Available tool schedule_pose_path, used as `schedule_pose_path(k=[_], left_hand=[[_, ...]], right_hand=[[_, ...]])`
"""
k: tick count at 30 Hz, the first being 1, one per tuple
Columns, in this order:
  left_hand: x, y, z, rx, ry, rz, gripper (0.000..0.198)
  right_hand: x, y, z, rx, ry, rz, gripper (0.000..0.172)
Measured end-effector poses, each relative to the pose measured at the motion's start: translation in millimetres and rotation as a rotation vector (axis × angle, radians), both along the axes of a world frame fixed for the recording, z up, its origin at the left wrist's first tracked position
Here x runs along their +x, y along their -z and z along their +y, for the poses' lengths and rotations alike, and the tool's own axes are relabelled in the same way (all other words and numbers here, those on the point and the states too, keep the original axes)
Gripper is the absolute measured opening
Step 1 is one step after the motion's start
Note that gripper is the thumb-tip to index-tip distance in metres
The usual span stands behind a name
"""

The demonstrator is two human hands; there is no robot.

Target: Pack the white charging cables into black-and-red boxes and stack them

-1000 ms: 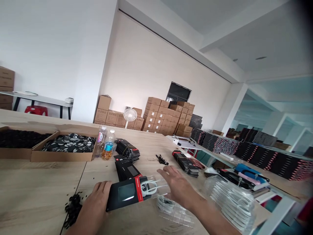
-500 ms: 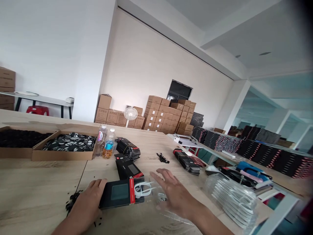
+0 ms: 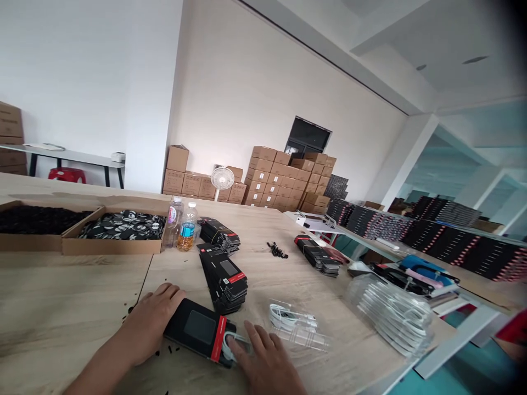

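Note:
My left hand [image 3: 158, 318] is closed around the left end of a flat black box [image 3: 195, 332] with a dark window and a red stripe. From the box's right end sticks out a clear plastic tray with a coiled white cable [image 3: 229, 346]. My right hand [image 3: 265, 356] has this tray's outer end between thumb and fingers; part of the tray is hidden by the hand. Just beyond lies another clear tray with a white cable [image 3: 284, 317]. A stack of flat black boxes [image 3: 226, 280] sits behind the held box.
Stacked clear trays [image 3: 395, 315] stand at the table's right edge. Two bottles [image 3: 187, 227] stand beside a carton of black-and-white pieces [image 3: 113, 247]. Small black parts [image 3: 277, 250] lie loose near a banded bundle of boxes [image 3: 315, 257]. Cartons [image 3: 284, 178] are piled by the wall.
The box has come nearer and tilted, its right end now lower. My right hand has moved down from the loose tray to the cable end of the box. The view has shifted slightly.

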State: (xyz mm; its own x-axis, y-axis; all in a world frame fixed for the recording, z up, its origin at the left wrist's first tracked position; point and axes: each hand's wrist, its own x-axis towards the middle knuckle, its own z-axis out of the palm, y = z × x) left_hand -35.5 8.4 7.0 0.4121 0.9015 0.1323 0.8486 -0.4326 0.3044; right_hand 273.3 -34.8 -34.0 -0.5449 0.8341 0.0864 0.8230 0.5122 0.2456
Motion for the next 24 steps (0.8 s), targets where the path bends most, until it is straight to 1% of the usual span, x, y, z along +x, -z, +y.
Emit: schedule_pose_path(k=[3, 6, 12, 15, 20, 22, 24], left_hand=[[-0.6, 4.3, 1.3, 0.019, -0.007, 0.007, 0.076], [-2.2, 5.7, 1.4, 0.026, -0.024, 0.000, 0.078], [-5.0, -0.5, 0.0, -0.096, -0.013, -0.076, 0.074], [-3.1, -1.4, -0.7, -0.107, -0.035, -0.079, 0.072], [0.3, 0.8, -1.6, -0.079, -0.037, -0.073, 0.072], [-0.3, 0.7, -1.3, -0.082, -0.050, -0.083, 0.072], [-1.7, -0.5, -0.4, -0.071, -0.071, -0.118, 0.072]], right_hand=[[-4.4, 13.1, 2.7, 0.029, 0.017, 0.038, 0.071], [-8.7, 17.6, 3.5, 0.032, 0.021, 0.064, 0.067], [-2.3, 23.9, -1.0, 0.128, -0.020, 0.126, 0.073], [-2.3, 26.4, -2.7, 0.138, -0.038, 0.123, 0.074], [-12.6, 22.2, 4.3, 0.029, 0.004, 0.096, 0.069], [-12.8, 15.2, 6.3, -0.019, -0.020, 0.128, 0.076], [-7.3, 3.7, 4.9, 0.010, -0.028, 0.214, 0.087]])
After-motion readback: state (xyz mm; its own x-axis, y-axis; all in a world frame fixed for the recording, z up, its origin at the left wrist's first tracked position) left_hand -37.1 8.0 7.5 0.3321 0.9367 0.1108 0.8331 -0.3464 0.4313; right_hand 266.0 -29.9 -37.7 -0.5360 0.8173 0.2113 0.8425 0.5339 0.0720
